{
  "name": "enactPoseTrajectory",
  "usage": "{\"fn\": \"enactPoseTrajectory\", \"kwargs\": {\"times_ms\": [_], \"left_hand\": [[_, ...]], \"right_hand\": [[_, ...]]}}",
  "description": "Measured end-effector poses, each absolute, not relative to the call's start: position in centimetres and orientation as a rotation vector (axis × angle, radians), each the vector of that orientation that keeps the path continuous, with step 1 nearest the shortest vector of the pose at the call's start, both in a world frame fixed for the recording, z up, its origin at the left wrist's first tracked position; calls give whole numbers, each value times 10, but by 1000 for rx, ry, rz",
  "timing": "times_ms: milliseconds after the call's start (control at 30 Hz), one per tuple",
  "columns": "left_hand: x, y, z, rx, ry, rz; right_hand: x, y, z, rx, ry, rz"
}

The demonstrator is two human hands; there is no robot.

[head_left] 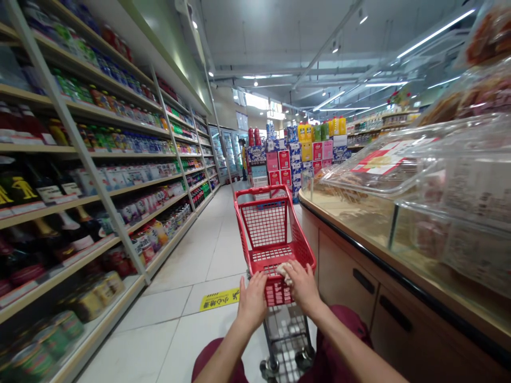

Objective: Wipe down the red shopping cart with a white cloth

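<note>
A small red shopping cart (266,223) with a plastic lattice basket stands in front of me, its basket holding nothing that I can see. My left hand (253,298) is on the near left corner of the basket, fingers bent over the rim. At the near right part of the same rim, my right hand (302,284) presses a crumpled whitish cloth (283,271) against the red plastic. Part of the cloth is hidden beneath the fingers. Below the basket, the grey frame and black wheels (270,368) show between my knees.
Drink shelves (131,154) line the left side. A glass-edged wooden counter (359,234) with clear food packages (383,159) runs close on the right. Stacked cartons (284,159) stand ahead; a person (243,159) is farther off. A yellow floor sticker (219,300) lies left of the cart.
</note>
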State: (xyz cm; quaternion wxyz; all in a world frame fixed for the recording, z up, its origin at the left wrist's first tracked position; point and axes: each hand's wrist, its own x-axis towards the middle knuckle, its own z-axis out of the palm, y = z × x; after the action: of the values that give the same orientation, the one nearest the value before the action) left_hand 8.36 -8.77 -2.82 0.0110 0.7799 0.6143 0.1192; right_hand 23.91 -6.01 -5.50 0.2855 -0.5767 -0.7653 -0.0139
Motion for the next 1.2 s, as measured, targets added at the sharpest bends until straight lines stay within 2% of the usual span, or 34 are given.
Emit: {"fn": "enactPoseTrajectory", "kwargs": {"times_ms": [300, 467, 700, 900, 1100, 1200], "left_hand": [[85, -86, -29, 2443, 1869, 406], [86, -85, -30, 2461, 1883, 404], [85, -84, -29, 2430, 1907, 403], [82, -83, -31, 2427, 1916, 427], [83, -84, -30, 2440, 1925, 337], [81, -85, -30, 2452, 1914, 351]], "right_hand": [[272, -52, -39, -1456, -2178, 44], [301, -46, -46, -1725, -1768, -154], [251, -59, -62, -1442, -2015, -188], [279, -57, -56, -1672, -1818, -250], [245, -66, -67, -1378, -2040, -229], [258, -62, -65, -1480, -1966, -235]]}}
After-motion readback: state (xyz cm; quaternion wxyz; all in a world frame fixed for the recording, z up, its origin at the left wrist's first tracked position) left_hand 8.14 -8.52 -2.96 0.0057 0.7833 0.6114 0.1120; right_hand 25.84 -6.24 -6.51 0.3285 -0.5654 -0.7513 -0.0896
